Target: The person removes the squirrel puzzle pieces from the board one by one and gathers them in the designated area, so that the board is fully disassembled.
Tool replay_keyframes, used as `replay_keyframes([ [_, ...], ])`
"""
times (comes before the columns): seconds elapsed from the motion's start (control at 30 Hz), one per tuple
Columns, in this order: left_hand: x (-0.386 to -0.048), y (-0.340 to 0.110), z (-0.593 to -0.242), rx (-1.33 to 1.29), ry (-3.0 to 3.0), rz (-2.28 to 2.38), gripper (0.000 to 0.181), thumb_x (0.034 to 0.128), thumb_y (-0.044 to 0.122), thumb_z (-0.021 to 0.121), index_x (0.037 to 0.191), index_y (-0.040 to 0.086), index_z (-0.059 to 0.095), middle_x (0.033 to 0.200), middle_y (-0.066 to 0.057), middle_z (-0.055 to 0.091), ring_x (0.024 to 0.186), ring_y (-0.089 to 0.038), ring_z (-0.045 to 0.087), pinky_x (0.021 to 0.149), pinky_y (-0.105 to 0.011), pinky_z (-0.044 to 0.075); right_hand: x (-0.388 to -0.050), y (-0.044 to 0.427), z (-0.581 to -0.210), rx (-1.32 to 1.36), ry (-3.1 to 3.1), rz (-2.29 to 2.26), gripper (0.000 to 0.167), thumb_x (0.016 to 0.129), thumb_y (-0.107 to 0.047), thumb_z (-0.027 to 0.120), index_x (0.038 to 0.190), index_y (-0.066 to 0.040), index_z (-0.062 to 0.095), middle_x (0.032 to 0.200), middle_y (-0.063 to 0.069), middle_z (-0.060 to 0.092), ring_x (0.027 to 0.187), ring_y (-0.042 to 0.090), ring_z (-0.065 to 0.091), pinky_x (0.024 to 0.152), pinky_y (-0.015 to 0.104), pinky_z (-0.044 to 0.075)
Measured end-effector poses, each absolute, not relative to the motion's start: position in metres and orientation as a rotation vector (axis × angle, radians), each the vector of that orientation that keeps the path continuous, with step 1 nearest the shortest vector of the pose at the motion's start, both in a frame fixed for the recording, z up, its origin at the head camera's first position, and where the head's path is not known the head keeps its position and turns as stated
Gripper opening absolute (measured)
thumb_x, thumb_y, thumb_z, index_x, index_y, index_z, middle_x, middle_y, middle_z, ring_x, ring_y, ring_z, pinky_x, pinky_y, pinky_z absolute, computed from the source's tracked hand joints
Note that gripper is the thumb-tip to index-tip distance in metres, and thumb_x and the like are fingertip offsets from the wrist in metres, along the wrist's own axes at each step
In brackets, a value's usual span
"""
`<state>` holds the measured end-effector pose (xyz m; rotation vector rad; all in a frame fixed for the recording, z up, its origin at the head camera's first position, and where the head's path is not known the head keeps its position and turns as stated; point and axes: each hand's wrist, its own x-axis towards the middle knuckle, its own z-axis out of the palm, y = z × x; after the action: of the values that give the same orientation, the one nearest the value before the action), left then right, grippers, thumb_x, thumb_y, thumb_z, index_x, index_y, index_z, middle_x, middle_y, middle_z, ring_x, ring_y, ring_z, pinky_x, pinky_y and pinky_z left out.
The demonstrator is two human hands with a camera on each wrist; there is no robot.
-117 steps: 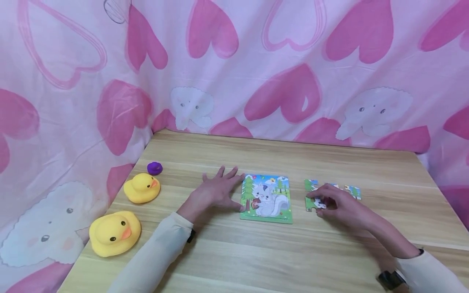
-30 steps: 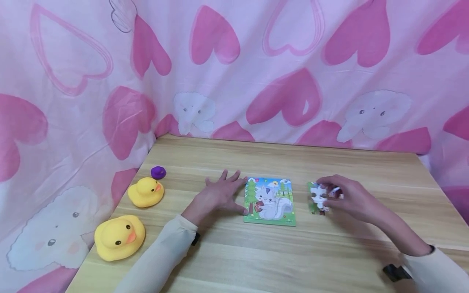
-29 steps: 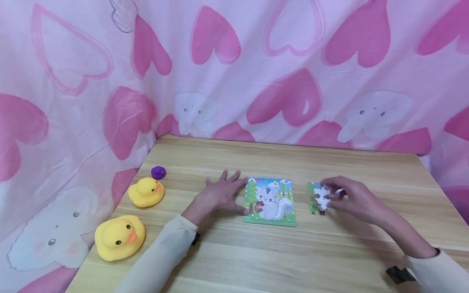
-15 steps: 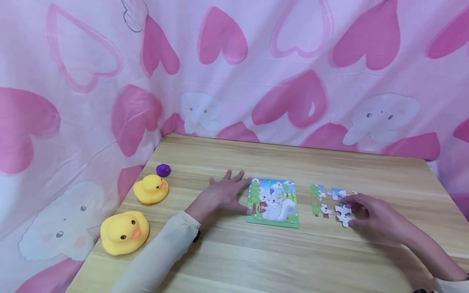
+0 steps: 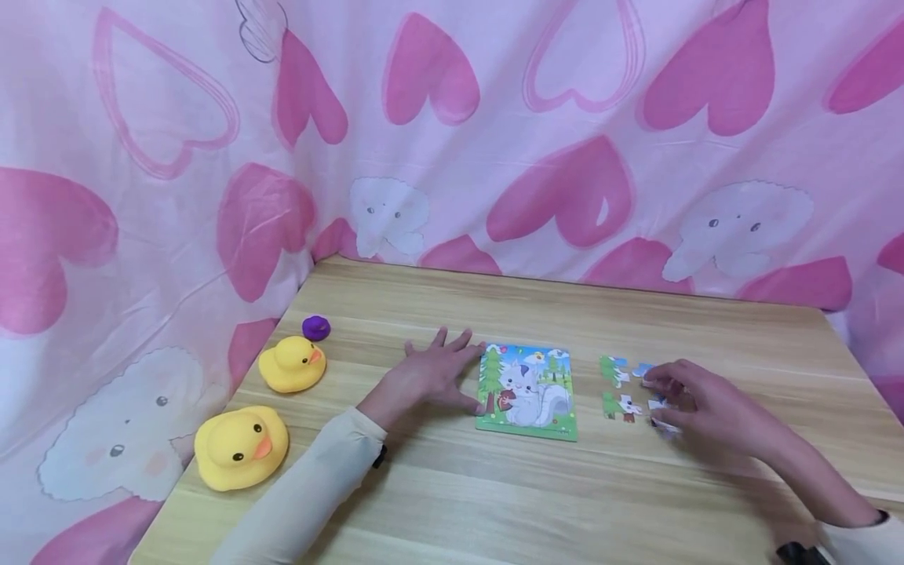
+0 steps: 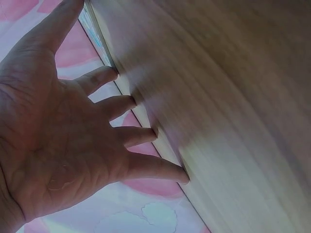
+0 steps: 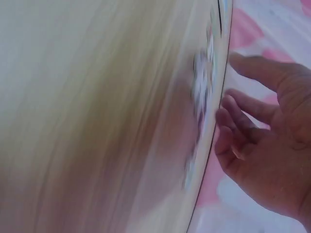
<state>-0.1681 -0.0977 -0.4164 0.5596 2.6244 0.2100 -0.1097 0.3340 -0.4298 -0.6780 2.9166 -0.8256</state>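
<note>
My left hand (image 5: 424, 377) lies on the wooden table with its fingers spread. Its thumb and index finger touch the left edge of a square puzzle board (image 5: 526, 392) printed with a squirrel holding an acorn. In the left wrist view the same left hand (image 6: 73, 136) rests its fingertips on the tabletop. My right hand (image 5: 713, 408) hovers over loose jigsaw pieces (image 5: 621, 406) to the right of the board, hiding some of them. Seen from the right wrist, that hand (image 7: 267, 131) has its thumb apart from loosely bent fingers, with no piece visible between them.
Along the table's left side stand a large yellow duck (image 5: 242, 449), a smaller yellow duck (image 5: 293, 364) and a tiny purple duck (image 5: 316, 328). A pink heart-patterned cloth (image 5: 438, 157) hangs behind and to the left of the table (image 5: 459, 502).
The pieces under my right hand have been spread into separate spots. Half a second ago its fingers were at a white piece; now thumb and fingers are wider apart. My left hand stays at the board.
</note>
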Motion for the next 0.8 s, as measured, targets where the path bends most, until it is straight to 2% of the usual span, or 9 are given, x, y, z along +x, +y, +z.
replay_keyframes([
  [0.1, -0.169, -0.1, -0.417, 0.558, 2.625, 0.211, 0.11, 0.0796, 0.072, 0.08, 0.168, 0.041, 0.023, 0.181, 0.002, 0.011, 0.167, -0.041, 0.004, 0.116, -0.089, 0.014, -0.115, 0.302, -0.428, -0.61, 2.88, -0.855, 0.039, 0.09, -0.019, 0.085, 0.125, -0.01, 0.071, 0.111, 0.0, 0.071, 0.094, 0.009, 0.063, 0.076, 0.025, 0.058],
  [0.2, -0.17, -0.102, -0.418, 0.552, 2.628, 0.207, 0.11, 0.0792, 0.073, 0.079, 0.168, 0.041, 0.023, 0.181, 0.003, 0.011, 0.167, -0.041, 0.004, 0.116, -0.089, 0.014, -0.119, 0.266, -0.43, -0.559, 2.837, -0.858, 0.037, 0.093, -0.022, 0.082, 0.128, -0.012, 0.071, 0.116, 0.0, 0.072, 0.099, 0.013, 0.065, 0.084, 0.03, 0.059],
  [0.37, -0.17, -0.102, -0.421, 0.555, 2.625, 0.2, 0.111, 0.0792, 0.075, 0.078, 0.169, 0.041, 0.022, 0.181, 0.003, 0.01, 0.167, -0.041, 0.004, 0.116, -0.089, 0.014, -0.123, 0.221, -0.433, -0.555, 2.821, -0.82, 0.049, 0.093, -0.025, 0.082, 0.137, -0.011, 0.067, 0.128, 0.004, 0.068, 0.108, 0.019, 0.063, 0.094, 0.044, 0.058],
  [0.5, -0.171, -0.1, -0.42, 0.562, 2.618, 0.213, 0.11, 0.0796, 0.073, 0.079, 0.168, 0.041, 0.022, 0.181, 0.003, 0.009, 0.167, -0.041, 0.003, 0.116, -0.089, 0.013, -0.122, 0.204, -0.431, -0.579, 2.872, -0.649, 0.057, 0.091, -0.024, 0.083, 0.144, -0.011, 0.065, 0.138, 0.01, 0.065, 0.118, 0.027, 0.062, 0.1, 0.053, 0.057],
  [0.6, -0.171, -0.098, -0.42, 0.561, 2.61, 0.222, 0.11, 0.0799, 0.072, 0.08, 0.169, 0.041, 0.022, 0.181, 0.003, 0.008, 0.167, -0.041, 0.002, 0.115, -0.09, 0.012, -0.121, 0.199, -0.429, -0.586, 2.899, -0.551, 0.057, 0.09, -0.023, 0.083, 0.144, -0.011, 0.065, 0.14, 0.011, 0.065, 0.125, 0.03, 0.061, 0.101, 0.057, 0.057],
  [0.8, -0.171, -0.096, -0.42, 0.546, 2.603, 0.208, 0.111, 0.0795, 0.072, 0.08, 0.169, 0.042, 0.021, 0.181, 0.004, 0.007, 0.167, -0.041, 0.001, 0.116, -0.089, 0.012, -0.121, 0.195, -0.427, -0.509, 2.892, -0.601, 0.068, 0.09, -0.02, 0.084, 0.15, -0.006, 0.055, 0.13, 0.011, 0.069, 0.118, 0.029, 0.064, 0.099, 0.056, 0.058],
])
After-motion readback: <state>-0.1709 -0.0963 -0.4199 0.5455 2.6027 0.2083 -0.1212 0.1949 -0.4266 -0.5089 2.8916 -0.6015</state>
